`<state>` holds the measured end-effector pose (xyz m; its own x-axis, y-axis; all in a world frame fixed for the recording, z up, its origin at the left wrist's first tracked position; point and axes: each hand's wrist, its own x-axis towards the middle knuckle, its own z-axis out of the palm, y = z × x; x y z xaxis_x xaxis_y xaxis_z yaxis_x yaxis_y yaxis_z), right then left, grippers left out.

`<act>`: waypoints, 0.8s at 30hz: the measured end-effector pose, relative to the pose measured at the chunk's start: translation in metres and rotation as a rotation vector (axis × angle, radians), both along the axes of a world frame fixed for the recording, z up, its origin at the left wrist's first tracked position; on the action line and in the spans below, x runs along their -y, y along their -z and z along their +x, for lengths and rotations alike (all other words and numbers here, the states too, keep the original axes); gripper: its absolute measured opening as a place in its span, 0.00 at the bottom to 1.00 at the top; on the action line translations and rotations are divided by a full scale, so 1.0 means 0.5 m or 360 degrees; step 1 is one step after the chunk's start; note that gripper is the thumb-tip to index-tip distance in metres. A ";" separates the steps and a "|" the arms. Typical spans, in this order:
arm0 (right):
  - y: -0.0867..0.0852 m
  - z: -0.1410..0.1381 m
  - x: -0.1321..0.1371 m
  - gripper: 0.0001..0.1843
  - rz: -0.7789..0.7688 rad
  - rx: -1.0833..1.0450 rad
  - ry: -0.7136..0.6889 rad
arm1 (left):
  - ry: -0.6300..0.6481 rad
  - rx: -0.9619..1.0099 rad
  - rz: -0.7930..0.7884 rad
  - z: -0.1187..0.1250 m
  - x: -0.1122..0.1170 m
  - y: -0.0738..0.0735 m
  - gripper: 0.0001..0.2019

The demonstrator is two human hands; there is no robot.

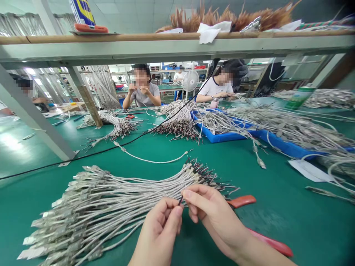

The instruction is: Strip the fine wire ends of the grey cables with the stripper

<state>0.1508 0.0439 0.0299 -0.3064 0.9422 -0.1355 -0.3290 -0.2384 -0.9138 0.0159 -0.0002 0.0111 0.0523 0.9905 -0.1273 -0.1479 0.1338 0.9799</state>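
My left hand (162,225) and my right hand (212,208) meet in front of a large bundle of cables. Between the thumb and fingertips of my left hand is a thin dark wire (181,200). My right fingertips pinch its upper end, just above. The rest of this wire is hidden by my left hand. Behind my hands lies the bundle of pale braided cables (130,195), with clear-cased plugs (63,218) at the left and bare dark wire ends (206,175) at the right. A red-handled hand tool (242,201) lies partly under my right forearm.
One loose cable (152,160) lies beyond the bundle. A black cord (111,147) crosses the green table (277,207). Blue trays (216,136) heaped with cables stand at the right, near white paper (310,170). Two people (142,88) sit opposite, below a shelf beam (155,50).
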 end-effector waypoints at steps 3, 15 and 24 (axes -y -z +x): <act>0.001 0.000 0.000 0.12 -0.0017 -0.0025 0.0004 | 0.0003 0.0064 -0.0007 0.001 0.001 -0.012 0.22; 0.004 0.002 -0.008 0.16 -0.0189 -0.0075 -0.0131 | 0.0066 0.0052 0.0105 -0.002 0.002 -0.013 0.16; 0.003 0.000 0.005 0.14 0.0202 0.0219 -0.0039 | 0.0038 -0.0072 0.0120 -0.003 0.003 0.002 0.19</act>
<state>0.1507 0.0413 0.0283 -0.3163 0.9469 -0.0580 -0.1943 -0.1246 -0.9730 0.0141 -0.0016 0.0103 0.0718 0.9959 -0.0551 -0.1007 0.0622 0.9930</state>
